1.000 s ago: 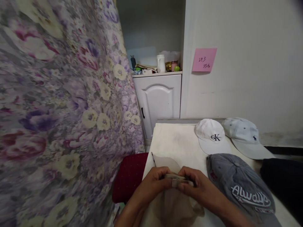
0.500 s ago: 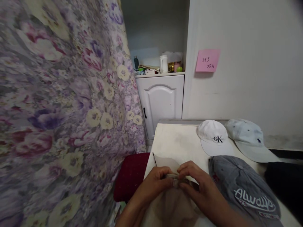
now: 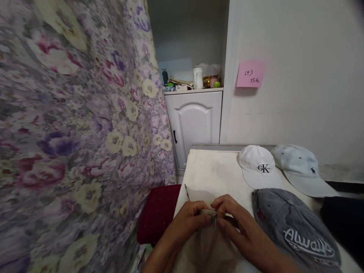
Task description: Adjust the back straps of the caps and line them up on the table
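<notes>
A beige cap [image 3: 209, 248] lies upside down at the near edge of a white table [image 3: 213, 170], its brim [image 3: 200, 196] pointing away from me. My left hand [image 3: 189, 222] and my right hand [image 3: 237, 225] meet over it, fingers pinched on the cap's back strap [image 3: 212, 214]. The strap's small buckle sits between my thumbs. Both forearms enter from the bottom of the view.
A grey cap lettered "Always" [image 3: 295, 227] lies just right of my hands. A white cap [image 3: 258, 167] and a pale blue cap [image 3: 301, 167] sit farther back. A flowered curtain [image 3: 71, 132] hangs on the left, a red seat [image 3: 157, 216] below it. White cabinet [image 3: 195, 121] behind; pink note [image 3: 249, 74] on the wall.
My fingers have worked closer together on the strap, and the right hand has shifted slightly left over it. The view drifted a little to the left and up.
</notes>
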Demonstrator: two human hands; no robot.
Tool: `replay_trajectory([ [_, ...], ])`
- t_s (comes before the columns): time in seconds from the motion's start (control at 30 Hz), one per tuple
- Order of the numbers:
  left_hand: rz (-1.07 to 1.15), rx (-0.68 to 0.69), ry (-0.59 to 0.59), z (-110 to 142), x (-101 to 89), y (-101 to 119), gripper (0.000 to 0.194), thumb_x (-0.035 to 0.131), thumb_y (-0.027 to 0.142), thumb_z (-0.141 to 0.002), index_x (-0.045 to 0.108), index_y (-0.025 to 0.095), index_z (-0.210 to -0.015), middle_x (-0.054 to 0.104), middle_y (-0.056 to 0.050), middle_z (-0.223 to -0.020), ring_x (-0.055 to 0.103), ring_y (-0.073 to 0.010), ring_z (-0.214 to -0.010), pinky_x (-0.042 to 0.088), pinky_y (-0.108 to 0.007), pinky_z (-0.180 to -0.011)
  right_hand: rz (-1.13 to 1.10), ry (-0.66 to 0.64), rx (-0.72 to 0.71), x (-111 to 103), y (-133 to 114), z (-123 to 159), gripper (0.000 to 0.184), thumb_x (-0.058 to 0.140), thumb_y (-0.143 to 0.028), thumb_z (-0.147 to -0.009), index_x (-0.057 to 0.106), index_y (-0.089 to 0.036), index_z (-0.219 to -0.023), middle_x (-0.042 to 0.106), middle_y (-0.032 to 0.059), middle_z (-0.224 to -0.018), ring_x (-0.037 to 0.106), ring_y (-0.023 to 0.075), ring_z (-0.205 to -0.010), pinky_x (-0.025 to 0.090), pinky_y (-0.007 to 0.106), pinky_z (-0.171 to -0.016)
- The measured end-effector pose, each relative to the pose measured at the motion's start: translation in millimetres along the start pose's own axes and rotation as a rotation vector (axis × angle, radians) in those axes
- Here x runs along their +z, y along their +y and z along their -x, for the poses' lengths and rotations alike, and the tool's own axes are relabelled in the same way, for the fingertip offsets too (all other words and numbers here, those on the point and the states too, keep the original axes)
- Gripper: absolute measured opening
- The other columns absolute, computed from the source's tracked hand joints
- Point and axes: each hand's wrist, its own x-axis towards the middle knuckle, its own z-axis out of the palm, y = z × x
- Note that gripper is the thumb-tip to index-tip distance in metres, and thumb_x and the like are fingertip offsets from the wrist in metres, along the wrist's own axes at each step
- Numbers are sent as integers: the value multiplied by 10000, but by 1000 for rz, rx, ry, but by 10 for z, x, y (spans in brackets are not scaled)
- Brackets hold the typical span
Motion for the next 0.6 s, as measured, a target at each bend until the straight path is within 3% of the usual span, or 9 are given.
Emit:
replay_trajectory([
  [0.27,16,-17,25,-3,-17,-37,223,739,337,-663,665,137,-727,492,41,-610,376,-106,-588,231,-251,-552,88,175,16,62,34,-31,122,533,-205,-903,520,-237,-785,609,78,-1114,606,231,-1065,467,379,-911],
  [0.6,16,-27,22,-8,-26,-73,264,723,379,-685,638,137,-749,494,33,-626,371,-106,-580,227,-256,-550,134,196,-1,136,126,-40,111,488,-182,-901,472,-252,-816,622,107,-1148,665,229,-1059,550,414,-912],
])
